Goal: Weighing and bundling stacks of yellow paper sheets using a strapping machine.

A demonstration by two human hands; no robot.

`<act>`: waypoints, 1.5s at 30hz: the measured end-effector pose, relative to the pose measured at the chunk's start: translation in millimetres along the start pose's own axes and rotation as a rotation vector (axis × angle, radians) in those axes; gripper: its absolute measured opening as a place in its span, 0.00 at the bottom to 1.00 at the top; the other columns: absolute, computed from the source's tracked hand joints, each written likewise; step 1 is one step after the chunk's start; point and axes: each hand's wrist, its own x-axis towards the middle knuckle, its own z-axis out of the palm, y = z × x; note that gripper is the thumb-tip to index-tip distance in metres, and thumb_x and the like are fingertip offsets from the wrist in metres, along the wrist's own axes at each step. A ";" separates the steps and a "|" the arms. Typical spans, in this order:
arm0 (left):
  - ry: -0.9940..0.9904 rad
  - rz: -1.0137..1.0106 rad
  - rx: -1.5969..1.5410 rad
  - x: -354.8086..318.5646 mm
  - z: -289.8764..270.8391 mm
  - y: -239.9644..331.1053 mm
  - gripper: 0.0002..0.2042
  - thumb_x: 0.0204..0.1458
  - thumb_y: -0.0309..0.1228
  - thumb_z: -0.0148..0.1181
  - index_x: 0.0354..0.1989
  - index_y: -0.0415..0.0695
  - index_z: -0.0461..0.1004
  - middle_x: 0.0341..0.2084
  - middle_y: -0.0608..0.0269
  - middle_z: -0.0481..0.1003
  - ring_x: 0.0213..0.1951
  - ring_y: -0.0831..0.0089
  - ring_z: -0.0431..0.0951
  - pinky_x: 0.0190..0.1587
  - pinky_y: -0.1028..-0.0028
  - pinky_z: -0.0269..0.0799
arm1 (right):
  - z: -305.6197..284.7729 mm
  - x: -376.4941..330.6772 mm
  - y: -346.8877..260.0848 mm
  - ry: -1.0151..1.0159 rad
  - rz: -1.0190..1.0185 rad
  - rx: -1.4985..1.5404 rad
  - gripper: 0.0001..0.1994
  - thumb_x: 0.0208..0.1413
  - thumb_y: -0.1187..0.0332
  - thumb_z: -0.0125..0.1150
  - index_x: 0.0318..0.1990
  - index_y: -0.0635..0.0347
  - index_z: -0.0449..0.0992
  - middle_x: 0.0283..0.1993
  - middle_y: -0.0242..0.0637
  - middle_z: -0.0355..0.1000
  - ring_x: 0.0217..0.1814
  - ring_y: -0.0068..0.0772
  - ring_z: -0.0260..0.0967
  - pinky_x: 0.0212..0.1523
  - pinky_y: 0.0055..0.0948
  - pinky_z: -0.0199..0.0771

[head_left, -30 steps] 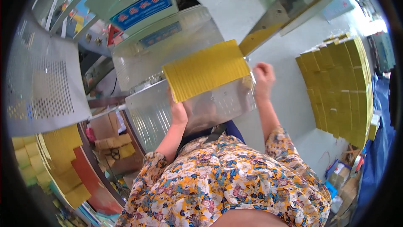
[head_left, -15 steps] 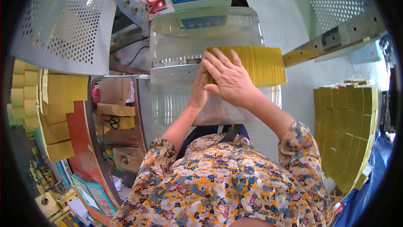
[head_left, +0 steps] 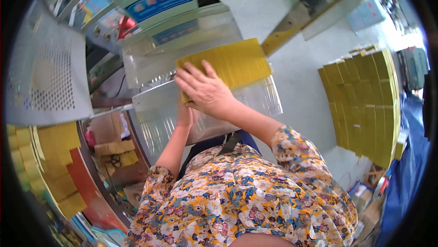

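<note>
Fingers of the right hand (head_left: 206,91) are spread flat and pressed, palm down, on a stack of thin yellow paper sheets (head_left: 232,64). Beneath it, the left hand (head_left: 185,115) is mostly hidden; its grip cannot be told. The stack is laid on a shiny ribbed metal machine table (head_left: 159,119), with tall yellow piles (head_left: 365,105) kept well apart at the right.
</note>
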 end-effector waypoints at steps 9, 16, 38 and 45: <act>0.027 0.051 0.501 2.4 -17.9 9.0 0.23 0.66 0.43 0.42 0.62 0.40 0.63 0.55 0.63 0.70 0.57 0.73 0.67 0.60 0.72 0.61 | -37.7 -117.6 58.4 0.816 0.488 0.412 0.28 0.48 0.75 0.62 0.60 0.61 0.68 0.61 0.47 0.68 0.65 0.46 0.64 0.64 0.40 0.61; 0.048 0.011 0.418 3.8 -12.5 15.4 0.24 0.64 0.45 0.43 0.62 0.42 0.64 0.58 0.62 0.68 0.61 0.71 0.65 0.63 0.67 0.58 | 31.6 -145.6 97.5 0.533 0.783 1.073 0.28 0.51 0.75 0.65 0.61 0.62 0.66 0.56 0.41 0.70 0.59 0.33 0.67 0.62 0.32 0.64; 0.105 -0.600 0.557 -32.1 3.7 102.0 0.36 0.63 0.60 0.33 0.68 0.43 0.57 0.62 0.61 0.66 0.60 0.69 0.68 0.59 0.69 0.67 | 34.0 -126.9 92.7 0.325 0.973 1.194 0.17 0.61 0.57 0.57 0.44 0.63 0.78 0.29 0.30 0.73 0.28 0.20 0.67 0.30 0.25 0.67; 0.175 -0.523 0.604 -31.7 -0.4 94.1 0.38 0.61 0.63 0.37 0.66 0.40 0.60 0.60 0.57 0.68 0.59 0.68 0.70 0.57 0.69 0.68 | 33.0 -137.1 90.9 0.408 0.984 1.460 0.15 0.64 0.59 0.55 0.46 0.60 0.79 0.32 0.23 0.73 0.27 0.13 0.67 0.28 0.17 0.67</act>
